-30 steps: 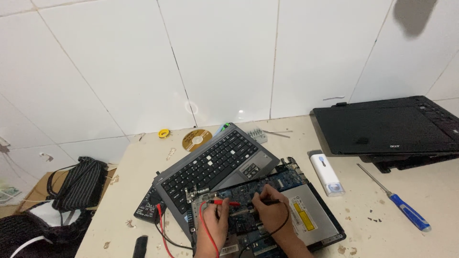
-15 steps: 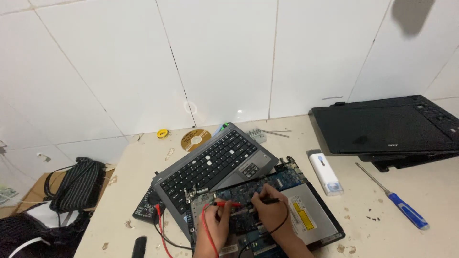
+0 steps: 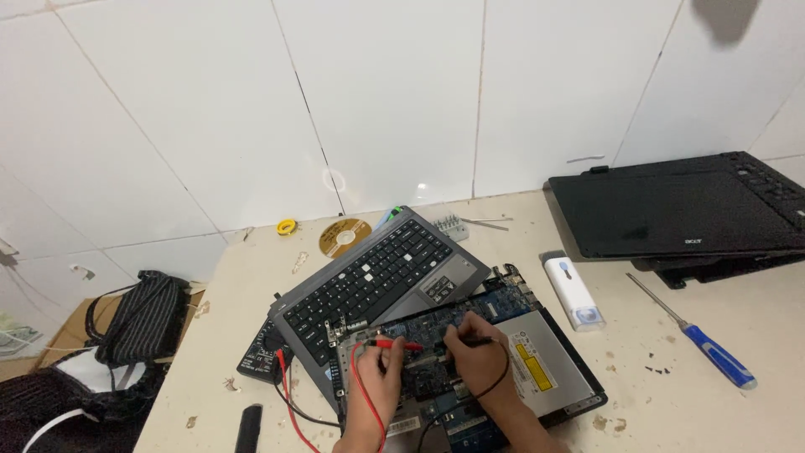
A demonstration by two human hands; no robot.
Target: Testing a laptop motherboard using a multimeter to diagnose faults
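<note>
My left hand (image 3: 379,379) grips a red test probe (image 3: 401,344) with its tip on the blue circuit board (image 3: 436,323) of an opened laptop base (image 3: 553,382). My right hand (image 3: 471,356) holds a black test probe (image 3: 480,341) against the same board, close beside the red one. Red and black leads (image 3: 289,398) trail left to a black multimeter (image 3: 264,352), which is partly hidden under a grey keyboard panel (image 3: 381,281) lying tilted across the base's far-left side.
A black closed laptop (image 3: 679,210) lies at the right rear. A white oblong device (image 3: 573,292) and a blue-handled screwdriver (image 3: 713,352) lie right of the base. A gold disc (image 3: 345,237), a yellow ring (image 3: 287,226) and a bit set (image 3: 450,225) sit by the tiled wall. A black bag (image 3: 138,315) lies left.
The view has drifted slightly; both hands stay on the board with the probes, shifting only a little.
</note>
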